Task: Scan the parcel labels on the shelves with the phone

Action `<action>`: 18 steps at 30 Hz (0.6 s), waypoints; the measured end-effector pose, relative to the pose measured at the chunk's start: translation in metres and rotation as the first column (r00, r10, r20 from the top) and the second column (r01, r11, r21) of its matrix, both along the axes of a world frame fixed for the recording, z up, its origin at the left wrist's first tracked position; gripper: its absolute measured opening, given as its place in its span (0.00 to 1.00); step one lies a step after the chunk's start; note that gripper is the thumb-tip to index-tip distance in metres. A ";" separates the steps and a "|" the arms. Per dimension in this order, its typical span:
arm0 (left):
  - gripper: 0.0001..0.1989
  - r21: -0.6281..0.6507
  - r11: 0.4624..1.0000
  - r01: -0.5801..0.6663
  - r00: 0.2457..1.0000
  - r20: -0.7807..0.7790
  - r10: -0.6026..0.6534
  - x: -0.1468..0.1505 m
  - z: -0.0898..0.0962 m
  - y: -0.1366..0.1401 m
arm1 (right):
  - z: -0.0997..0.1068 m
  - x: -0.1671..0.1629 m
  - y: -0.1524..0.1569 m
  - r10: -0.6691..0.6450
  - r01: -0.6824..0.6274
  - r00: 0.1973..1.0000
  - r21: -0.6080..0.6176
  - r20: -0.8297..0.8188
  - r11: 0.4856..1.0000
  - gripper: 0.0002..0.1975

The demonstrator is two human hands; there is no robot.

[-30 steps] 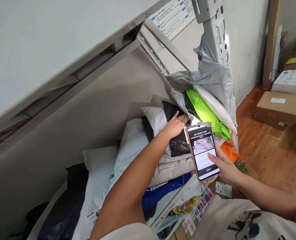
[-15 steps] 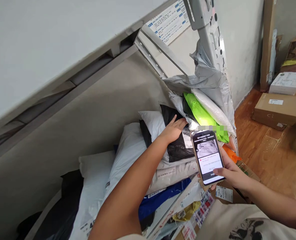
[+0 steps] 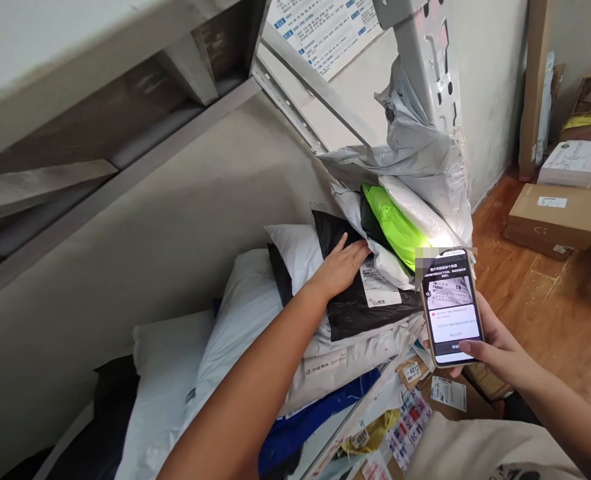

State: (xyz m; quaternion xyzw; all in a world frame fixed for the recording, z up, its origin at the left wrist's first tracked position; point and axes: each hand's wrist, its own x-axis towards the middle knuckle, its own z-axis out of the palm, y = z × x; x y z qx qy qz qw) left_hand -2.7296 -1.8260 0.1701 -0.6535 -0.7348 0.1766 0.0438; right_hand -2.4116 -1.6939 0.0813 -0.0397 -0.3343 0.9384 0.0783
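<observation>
My left hand (image 3: pixel 339 267) lies with its fingers stretched out on a black plastic mailing bag (image 3: pixel 342 313), beside its white shipping label (image 3: pixel 379 285). My right hand (image 3: pixel 498 347) is closed around a smartphone (image 3: pixel 452 313), thumb on the lower part of the screen. Text and a small picture of a label show on the phone, and a bright light glows at its top edge. Behind the black bag lean a bright green mailing bag (image 3: pixel 392 217) and a white padded one (image 3: pixel 415 208). A printed white parcel (image 3: pixel 340 373) lies beneath it.
A metal shelf post (image 3: pixel 432 80) wrapped in grey plastic stands at the pile's far end. The upper shelf (image 3: pixel 100 60) hangs over the left side. More white bags (image 3: pixel 240 307) and a blue bag (image 3: pixel 320 413) fill the shelf. Cardboard boxes (image 3: pixel 558 217) sit on the wooden floor.
The phone has moved right, away from the black bag, uncovering more of its label and the white bag behind. My left hand stays on the black bag. The view has shifted slightly.
</observation>
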 end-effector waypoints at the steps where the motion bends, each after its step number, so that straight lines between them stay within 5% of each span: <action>1: 0.27 -0.002 1.000 -0.005 1.000 0.004 0.005 0.000 0.000 0.000 | -0.002 0.000 0.000 0.004 -0.004 1.000 -0.001 0.011 1.000 0.55; 7: 0.28 0.019 1.000 -0.020 0.999 0.026 0.020 -0.003 0.000 0.001 | -0.010 -0.007 -0.001 0.007 -0.004 0.997 -0.045 0.074 0.999 0.56; 18: 0.28 0.044 0.999 0.004 0.999 0.033 -0.005 -0.005 -0.001 0.001 | 0.011 -0.012 -0.001 0.046 -0.043 0.998 -0.062 0.042 0.997 0.69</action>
